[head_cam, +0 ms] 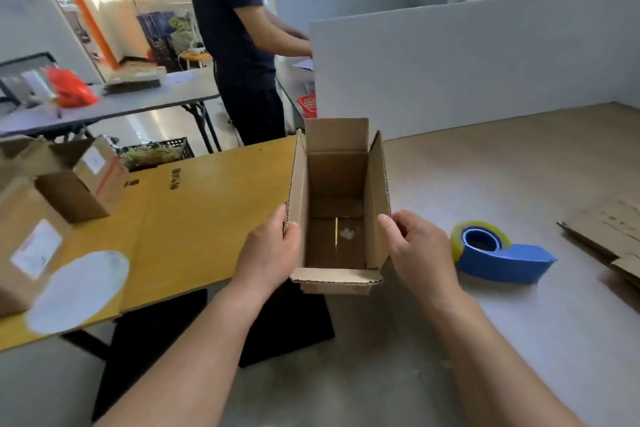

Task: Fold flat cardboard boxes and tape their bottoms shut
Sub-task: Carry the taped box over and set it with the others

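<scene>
the fingers point(292, 230) of the left hand point(273, 250) are curled round the left wall of a brown corrugated cardboard box point(337, 184). the thumb lies over the rippled cut edge and the rest are hidden on the outside. the right hand point(420, 246) grips the right wall the same way, thumb pressed on the edge and the other fingers bent close together behind the board.

between them the box stands upright with its mouth toward the camera, three top flaps raised and the near flap folded outward. its inner floor shows two flaps meeting at a thin bright seam, with a pale smudge beside it. whether it rests on the grey matte counter point(485, 184) or is held just above it, i cannot tell.

near the right hand lies a blue plastic tape dispenser point(512, 263) carrying a roll of clear yellowish tape point(456, 243). further right lie flat brown cardboard sheets point(609, 229). to the left a smooth yellow board point(207, 218) carries open cardboard cartons with white labels point(69, 184). behind stands a person in dark clothing point(239, 45) beside a white partition panel point(485, 55).
</scene>
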{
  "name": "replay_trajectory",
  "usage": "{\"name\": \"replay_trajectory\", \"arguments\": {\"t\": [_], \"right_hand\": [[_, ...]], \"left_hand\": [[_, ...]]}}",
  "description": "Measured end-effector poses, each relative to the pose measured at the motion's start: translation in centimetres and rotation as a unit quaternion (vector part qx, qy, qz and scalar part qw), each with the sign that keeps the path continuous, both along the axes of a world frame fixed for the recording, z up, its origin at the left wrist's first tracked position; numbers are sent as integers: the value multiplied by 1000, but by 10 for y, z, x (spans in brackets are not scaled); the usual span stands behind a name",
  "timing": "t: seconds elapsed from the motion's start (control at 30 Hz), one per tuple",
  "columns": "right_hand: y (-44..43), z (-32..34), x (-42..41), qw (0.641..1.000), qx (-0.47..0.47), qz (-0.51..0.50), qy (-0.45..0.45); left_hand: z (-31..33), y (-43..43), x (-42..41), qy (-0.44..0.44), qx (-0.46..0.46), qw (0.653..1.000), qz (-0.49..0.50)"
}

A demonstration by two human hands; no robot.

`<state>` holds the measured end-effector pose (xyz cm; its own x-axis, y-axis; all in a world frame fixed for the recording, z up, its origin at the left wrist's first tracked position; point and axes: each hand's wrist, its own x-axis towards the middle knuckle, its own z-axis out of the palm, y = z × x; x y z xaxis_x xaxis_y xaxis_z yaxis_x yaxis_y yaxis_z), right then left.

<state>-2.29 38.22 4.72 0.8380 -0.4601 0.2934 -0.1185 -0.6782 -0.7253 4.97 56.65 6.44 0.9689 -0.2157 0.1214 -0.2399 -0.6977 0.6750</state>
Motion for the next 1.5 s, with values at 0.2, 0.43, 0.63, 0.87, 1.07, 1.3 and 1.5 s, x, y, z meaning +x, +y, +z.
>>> {"name": "replay_trajectory", "arguments": {"t": [0.2, 0.43, 0.63, 0.87, 1.07, 1.3, 1.5], "right_hand": [[85, -3, 63, 999, -1, 52, -1], [201, 2, 148, 993, -18, 105, 43], [301, 6, 206, 988, -31, 134, 67], [390, 0, 252, 977, -29, 193, 90], [434, -13, 288, 967, -41, 228, 107], [458, -30, 333, 960, -60, 236, 139], [465, -46, 357, 951, -104, 248, 154]], "left_hand": [[-6, 90, 46, 26, 8, 998, 49], [-10, 213, 114, 41, -12, 995, 93], [-11, 317, 154, 39, -12, 990, 133], [-18, 405, 182, 30, 51, 978, 199], [-22, 443, 202, -80, 204, 953, 207], [-33, 470, 252, -11, 166, 961, 219], [-40, 477, 267, -12, 165, 964, 209]]}}
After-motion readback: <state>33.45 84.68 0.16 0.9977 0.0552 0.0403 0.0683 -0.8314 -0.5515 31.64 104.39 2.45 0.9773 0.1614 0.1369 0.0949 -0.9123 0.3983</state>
